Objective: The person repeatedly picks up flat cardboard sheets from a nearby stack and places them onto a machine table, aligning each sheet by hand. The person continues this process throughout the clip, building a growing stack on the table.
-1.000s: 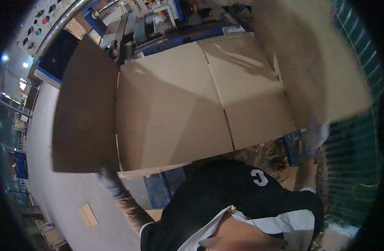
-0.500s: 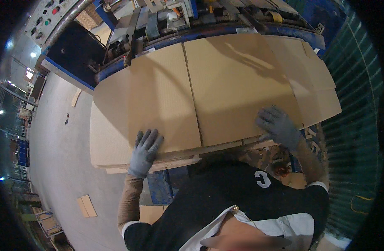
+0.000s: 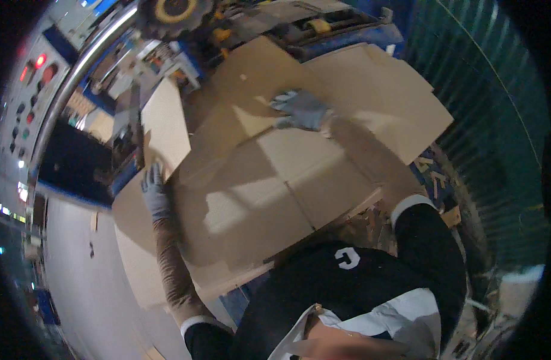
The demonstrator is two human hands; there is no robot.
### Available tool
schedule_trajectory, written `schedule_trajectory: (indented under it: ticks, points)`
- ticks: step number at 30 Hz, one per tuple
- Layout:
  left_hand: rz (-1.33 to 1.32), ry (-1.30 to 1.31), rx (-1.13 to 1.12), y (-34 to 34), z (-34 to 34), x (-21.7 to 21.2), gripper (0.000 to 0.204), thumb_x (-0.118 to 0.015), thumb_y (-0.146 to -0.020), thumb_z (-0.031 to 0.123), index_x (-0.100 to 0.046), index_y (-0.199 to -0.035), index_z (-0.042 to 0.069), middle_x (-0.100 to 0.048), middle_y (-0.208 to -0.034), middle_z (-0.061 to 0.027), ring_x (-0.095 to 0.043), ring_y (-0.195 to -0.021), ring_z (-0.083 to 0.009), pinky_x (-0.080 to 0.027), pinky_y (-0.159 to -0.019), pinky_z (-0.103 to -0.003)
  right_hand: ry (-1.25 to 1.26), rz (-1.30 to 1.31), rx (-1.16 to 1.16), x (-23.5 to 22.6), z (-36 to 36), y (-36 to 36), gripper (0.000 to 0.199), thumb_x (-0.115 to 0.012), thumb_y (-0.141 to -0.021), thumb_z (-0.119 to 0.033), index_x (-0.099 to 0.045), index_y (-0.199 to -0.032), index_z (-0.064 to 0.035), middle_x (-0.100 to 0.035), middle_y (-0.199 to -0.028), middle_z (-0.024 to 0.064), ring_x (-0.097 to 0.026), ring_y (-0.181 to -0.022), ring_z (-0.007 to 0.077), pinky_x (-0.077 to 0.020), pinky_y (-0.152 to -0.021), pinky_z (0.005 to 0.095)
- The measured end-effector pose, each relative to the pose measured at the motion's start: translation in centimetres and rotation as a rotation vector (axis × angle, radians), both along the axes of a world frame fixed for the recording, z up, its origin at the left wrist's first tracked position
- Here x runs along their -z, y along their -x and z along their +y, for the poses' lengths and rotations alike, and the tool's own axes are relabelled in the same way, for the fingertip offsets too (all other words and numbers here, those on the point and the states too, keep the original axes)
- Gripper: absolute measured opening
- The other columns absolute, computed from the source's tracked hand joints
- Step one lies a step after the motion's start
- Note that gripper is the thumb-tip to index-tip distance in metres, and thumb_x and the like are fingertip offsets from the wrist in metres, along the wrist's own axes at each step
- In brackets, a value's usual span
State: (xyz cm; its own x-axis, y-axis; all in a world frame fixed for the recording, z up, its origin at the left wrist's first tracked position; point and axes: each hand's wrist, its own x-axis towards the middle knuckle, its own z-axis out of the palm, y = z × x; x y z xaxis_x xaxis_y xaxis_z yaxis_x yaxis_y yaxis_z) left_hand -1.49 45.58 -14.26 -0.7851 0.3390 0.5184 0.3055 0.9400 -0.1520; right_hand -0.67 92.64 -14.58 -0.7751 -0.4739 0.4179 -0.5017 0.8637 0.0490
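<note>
On cardboard sheet [image 3: 257, 204], right hand [image 3: 302, 110] moved farther forward; left hand [image 3: 155, 193] at edge.

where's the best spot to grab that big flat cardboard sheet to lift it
Probably by its two opposite side edges, one hand per side. The cardboard sheet lies flat and wide on the stack, too broad for one hand; the left hand is already at its left edge.
</note>
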Motion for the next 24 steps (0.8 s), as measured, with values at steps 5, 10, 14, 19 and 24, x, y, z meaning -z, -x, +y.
schedule_trajectory:
  ticks: [5,10,14,19,24]
  points:
    - [0.051,-0.419,-0.135,-4.9,-1.5,0.0,0.065,-0.066,-0.087,0.024,-0.037,-0.140,-0.001,-0.039,-0.143,-0.0209,-0.035,-0.133,-0.0363,-0.030,-0.109,-0.043,0.108,-0.066,0.446,1.2,7.1,2.5,0.062,-0.050,-0.086,-0.056,-0.052,-0.130,-0.0114,-0.052,-0.130,0.0154,-0.050,-0.119,0.0345,-0.0394,-0.100,0.0429]
    - [-0.054,-1.125,-0.899,-18.4,-12.5,7.0,0.075,-0.062,-0.089,0.040,-0.028,-0.147,0.007,-0.037,-0.147,-0.0185,-0.039,-0.132,-0.0318,-0.029,-0.110,-0.040,-0.058,-0.094,1.049,-0.1,21.2,2.3,0.053,-0.040,-0.093,-0.050,-0.048,-0.137,-0.0207,-0.029,-0.152,0.0126,-0.031,-0.137,0.0361,-0.0331,-0.108,0.0437]
    - [-0.111,-0.960,-1.013,-23.6,-18.4,13.2,0.056,-0.041,-0.096,0.027,-0.024,-0.150,0.022,-0.030,-0.151,-0.0034,-0.038,-0.129,-0.0337,-0.028,-0.109,-0.049,-0.017,-0.197,0.934,2.5,29.3,6.2,0.048,-0.039,-0.095,-0.042,-0.048,-0.137,-0.0203,-0.029,-0.152,0.0098,-0.031,-0.138,0.0370,-0.0337,-0.108,0.0433]
    - [-0.037,-0.913,-1.116,-26.3,-15.6,9.3,0.071,-0.060,-0.088,0.044,-0.041,-0.138,-0.002,-0.046,-0.137,-0.0219,-0.049,-0.119,-0.0320,-0.040,-0.101,-0.041,0.187,-0.272,1.339,5.5,38.8,4.3,0.043,-0.039,-0.096,-0.038,-0.058,-0.125,-0.0112,-0.060,-0.122,0.0127,-0.057,-0.114,0.0294,-0.0463,-0.091,0.0462]
    - [0.296,-1.297,-1.118,-25.0,-10.3,4.2,0.067,-0.057,-0.088,0.049,-0.047,-0.135,0.001,-0.048,-0.137,-0.0183,-0.046,-0.125,-0.0302,-0.036,-0.105,-0.044,0.267,-0.265,2.035,2.3,41.6,-14.1,0.080,-0.039,-0.086,-0.070,-0.038,-0.143,-0.0139,-0.034,-0.148,0.0154,-0.033,-0.134,0.0392,-0.0258,-0.105,0.0612]
